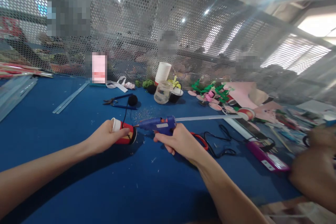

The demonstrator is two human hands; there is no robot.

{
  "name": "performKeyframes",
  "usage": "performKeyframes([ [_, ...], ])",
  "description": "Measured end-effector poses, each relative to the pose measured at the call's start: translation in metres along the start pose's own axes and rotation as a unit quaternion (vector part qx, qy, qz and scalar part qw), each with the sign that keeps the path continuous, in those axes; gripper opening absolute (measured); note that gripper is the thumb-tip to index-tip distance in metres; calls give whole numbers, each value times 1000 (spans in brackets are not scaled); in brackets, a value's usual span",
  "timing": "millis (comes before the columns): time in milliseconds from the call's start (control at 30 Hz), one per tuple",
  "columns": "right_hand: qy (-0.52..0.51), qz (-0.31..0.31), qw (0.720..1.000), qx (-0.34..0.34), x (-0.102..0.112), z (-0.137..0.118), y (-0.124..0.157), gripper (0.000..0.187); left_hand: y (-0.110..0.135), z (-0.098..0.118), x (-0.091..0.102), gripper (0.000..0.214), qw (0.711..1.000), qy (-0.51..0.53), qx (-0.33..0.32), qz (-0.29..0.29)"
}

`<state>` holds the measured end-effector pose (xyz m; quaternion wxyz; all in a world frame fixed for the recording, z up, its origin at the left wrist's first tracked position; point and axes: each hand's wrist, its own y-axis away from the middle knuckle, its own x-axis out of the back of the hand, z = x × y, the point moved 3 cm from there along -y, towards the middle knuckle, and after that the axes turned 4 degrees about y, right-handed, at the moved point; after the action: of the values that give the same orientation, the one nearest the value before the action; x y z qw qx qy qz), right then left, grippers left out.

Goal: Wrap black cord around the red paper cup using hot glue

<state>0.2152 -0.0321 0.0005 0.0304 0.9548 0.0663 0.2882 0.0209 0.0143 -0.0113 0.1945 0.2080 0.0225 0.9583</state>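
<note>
My left hand (103, 136) is wrapped round a small red and white paper cup (123, 133) lying on its side, its black-covered end turned to the right. My right hand (181, 141) grips a blue glue gun (159, 124) with a long clear glue stick (207, 117) sticking out of its back. The gun's orange nozzle touches the cup's black end. Both hands hover just above the blue table (118, 185).
Blue-handled pliers (115, 102) and a black pompom (132, 99) lie behind the cup. A clear jar (162, 92), stacked white cups (162, 72), red-handled scissors (201, 140), a black cord (223, 141) and pink and green craft scraps (217, 94) crowd the right. Another person's hand (315, 171) is at the far right. Mesh fencing (183, 31) backs the table.
</note>
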Motion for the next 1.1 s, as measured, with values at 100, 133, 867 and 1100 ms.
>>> performKeyframes([
  [100,-43,33,998,9,8,5,-3,16,-4,-6,1,32,999,42,27,4],
  [133,-61,56,996,10,11,7,-5,15,-5,-7,1,32,998,61,33,8],
  [867,294,253,921,2,25,17,-41,23,3,5,-7,32,997,34,-44,-47],
  [1100,137,-6,961,242,-39,-48,-44,34,4,5,-8,29,993,-41,-106,-39],
])
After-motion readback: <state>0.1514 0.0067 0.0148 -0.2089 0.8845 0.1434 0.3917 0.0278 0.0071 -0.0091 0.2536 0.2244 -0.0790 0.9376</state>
